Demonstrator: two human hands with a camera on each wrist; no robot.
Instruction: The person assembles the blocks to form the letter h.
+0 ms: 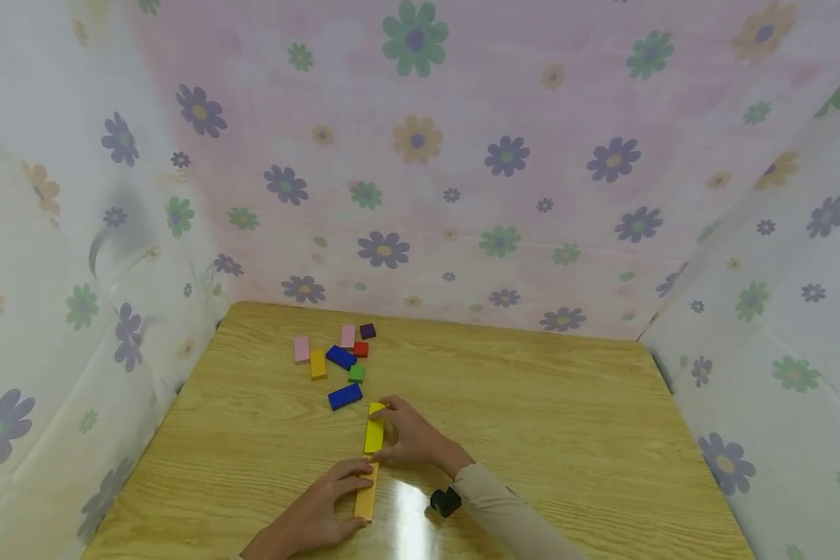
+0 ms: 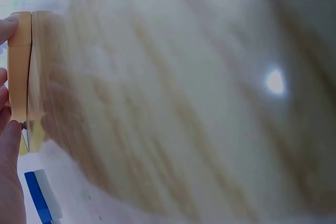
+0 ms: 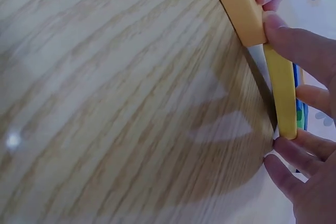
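In the head view a light orange block point(image 1: 366, 502) and a yellow block point(image 1: 374, 432) stand end to end in a line running away from me. My left hand point(image 1: 322, 505) grips the orange block, thumb at its near end and fingers at its far part. The yellow block is pinched by my right hand point(image 1: 414, 437) between thumb and fingers at its two ends. The right wrist view has the orange block point(image 3: 239, 11) meeting the yellow block point(image 3: 281, 90) at a corner, with a dark gap beneath the yellow one.
Farther back on the wooden table point(image 1: 532, 420) lie loose blocks: a blue one point(image 1: 345, 397) nearest, another blue block point(image 1: 341, 357), a green point(image 1: 356, 374), a red point(image 1: 361, 350), a purple point(image 1: 368, 331), an amber point(image 1: 318, 364) and two pink ones. Flowered cloth point(image 1: 462, 218) surrounds the table.
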